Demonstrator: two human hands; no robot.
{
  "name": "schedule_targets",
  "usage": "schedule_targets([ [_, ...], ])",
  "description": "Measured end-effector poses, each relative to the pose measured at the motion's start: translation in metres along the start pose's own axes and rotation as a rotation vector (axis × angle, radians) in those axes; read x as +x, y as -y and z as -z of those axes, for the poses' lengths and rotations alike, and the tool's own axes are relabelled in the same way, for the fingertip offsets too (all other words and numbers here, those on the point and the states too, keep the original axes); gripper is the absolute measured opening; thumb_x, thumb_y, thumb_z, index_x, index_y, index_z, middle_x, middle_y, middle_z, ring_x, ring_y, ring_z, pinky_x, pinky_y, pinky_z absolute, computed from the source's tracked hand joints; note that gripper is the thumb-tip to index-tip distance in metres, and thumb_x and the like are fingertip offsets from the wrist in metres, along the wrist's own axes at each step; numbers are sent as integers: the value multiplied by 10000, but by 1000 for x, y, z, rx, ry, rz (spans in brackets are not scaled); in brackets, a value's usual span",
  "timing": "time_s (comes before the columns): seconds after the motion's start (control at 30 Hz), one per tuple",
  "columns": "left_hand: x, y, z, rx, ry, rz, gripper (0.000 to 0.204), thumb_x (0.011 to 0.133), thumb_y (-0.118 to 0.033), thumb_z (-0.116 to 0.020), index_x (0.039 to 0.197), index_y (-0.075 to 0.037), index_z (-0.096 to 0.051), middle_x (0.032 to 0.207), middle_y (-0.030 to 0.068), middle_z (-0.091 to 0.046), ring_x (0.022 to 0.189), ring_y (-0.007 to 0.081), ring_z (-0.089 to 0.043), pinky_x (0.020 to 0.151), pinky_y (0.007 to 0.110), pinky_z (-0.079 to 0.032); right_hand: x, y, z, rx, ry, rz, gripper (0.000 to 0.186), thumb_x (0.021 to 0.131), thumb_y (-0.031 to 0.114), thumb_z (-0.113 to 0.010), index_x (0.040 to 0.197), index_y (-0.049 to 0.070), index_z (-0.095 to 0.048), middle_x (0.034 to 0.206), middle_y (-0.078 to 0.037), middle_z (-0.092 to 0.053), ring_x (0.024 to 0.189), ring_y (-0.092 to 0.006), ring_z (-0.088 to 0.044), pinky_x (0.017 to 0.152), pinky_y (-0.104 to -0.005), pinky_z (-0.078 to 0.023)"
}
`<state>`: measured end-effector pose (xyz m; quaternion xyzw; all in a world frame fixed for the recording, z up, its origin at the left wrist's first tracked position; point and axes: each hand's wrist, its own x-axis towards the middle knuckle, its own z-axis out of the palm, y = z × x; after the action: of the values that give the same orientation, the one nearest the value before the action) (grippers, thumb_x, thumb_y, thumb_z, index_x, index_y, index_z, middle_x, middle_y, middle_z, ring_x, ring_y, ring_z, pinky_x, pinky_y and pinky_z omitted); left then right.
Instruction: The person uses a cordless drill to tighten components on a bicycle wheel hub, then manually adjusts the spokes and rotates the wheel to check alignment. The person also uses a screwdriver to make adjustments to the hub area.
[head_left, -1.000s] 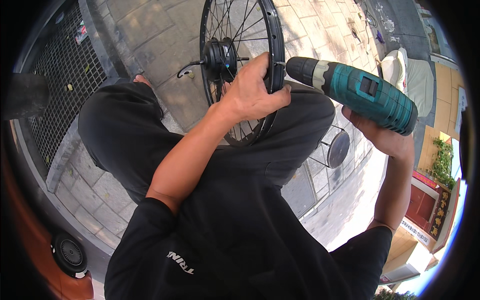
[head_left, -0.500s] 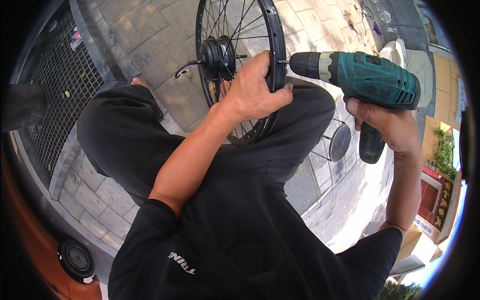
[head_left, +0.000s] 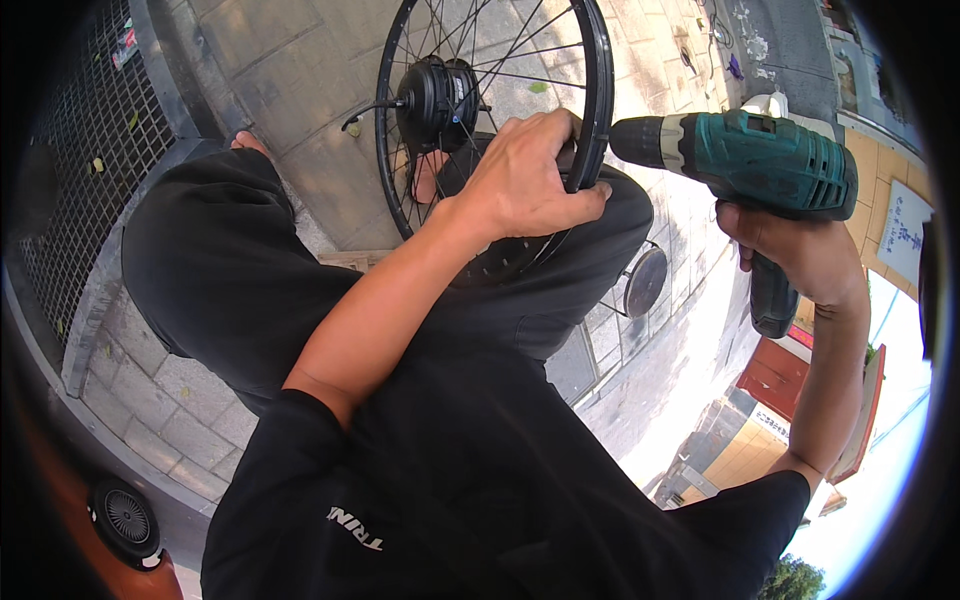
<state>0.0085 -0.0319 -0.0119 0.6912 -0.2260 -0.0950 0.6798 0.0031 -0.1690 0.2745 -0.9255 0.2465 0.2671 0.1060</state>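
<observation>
You sit over grey paving [head_left: 285,50] with an orange car [head_left: 60,470] low on your left, only partly in view. Up from it is a big metal grate [head_left: 85,160] with small square holes. Your legs are bent wide, and a black wheel [head_left: 600,75] stands on its edge between them, leaning close to your right knee. A green and black drill [head_left: 760,165] points at the wheel's rim from the right. Past your right knee is a round dark stool [head_left: 646,282], near but not touching the wheel. Your left hand [head_left: 530,185] has its fingers bent around the rim, and it blocks some of the spokes. Your right hand [head_left: 805,255] has its fingers closed tight around the drill's handle. A fat black hub [head_left: 432,105] sits in the wheel, and a green leaf [head_left: 540,87] lies on the ground behind the spokes.

Half a second ago, you could see the thin bit between drill and rim. Now the drill's nose is right up by the rim, so you can't tell how the bit sits.
</observation>
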Motion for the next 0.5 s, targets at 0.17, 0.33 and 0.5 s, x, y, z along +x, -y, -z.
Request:
schedule_targets([
  [0.17,4,5,-14,-172,-94,-27,660,728,-291,-860,1169,91,-550,968,208,-725,862,361,-699,832,389,-552,2,1,2,81,0,-11,254,847,123,-858,1075,53,-773,804,-28,-719,647,-144,-657,618,-327,-551],
  [0.33,3,-1,-11,-145,-52,25,691,738,-313,-851,1234,67,-555,1054,207,-732,1036,362,-681,1031,442,-450,4,-9,6,149,16,-7,313,846,48,-835,1146,32,-748,857,-49,-725,682,-161,-665,630,-333,-549],
  [0.5,4,3,-19,-184,-67,-13,691,747,-319,-846,1256,36,-541,1040,193,-722,1003,353,-676,1000,424,-430,7,-19,9,184,11,-45,305,846,12,-812,1141,22,-737,850,-59,-726,670,-172,-678,627,-352,-558],
])
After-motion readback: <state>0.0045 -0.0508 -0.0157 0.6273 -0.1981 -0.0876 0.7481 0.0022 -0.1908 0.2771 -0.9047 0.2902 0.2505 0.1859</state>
